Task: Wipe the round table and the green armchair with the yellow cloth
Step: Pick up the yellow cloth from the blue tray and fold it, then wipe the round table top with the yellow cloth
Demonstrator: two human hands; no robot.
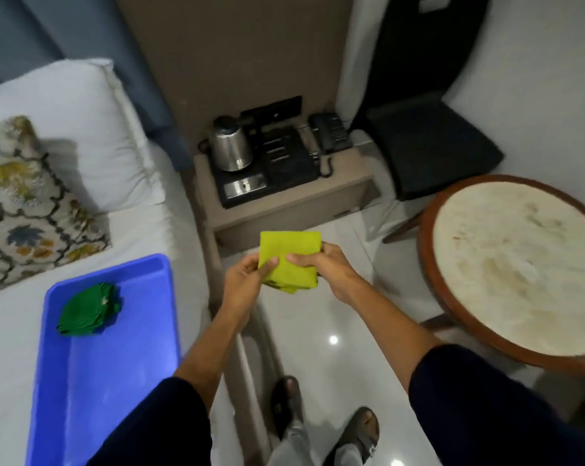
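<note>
A folded yellow cloth [289, 253] is held in front of me above the floor, gripped by both hands. My left hand [244, 280] pinches its left edge and my right hand [324, 269] holds its right side, thumb on top. The round table [513, 260], with a pale stone top and a brown wooden rim, stands to the right, apart from the cloth. A dark armchair [429, 142] sits behind the table against the wall; its colour looks near black here.
A blue tray [116, 348] with a folded green cloth [89, 309] lies on the white bed at left, near a patterned cushion [25, 200]. A bedside stand [284, 200] straight ahead carries a kettle [230, 146] and a phone [331, 132]. Glossy floor lies below, with my sandalled feet.
</note>
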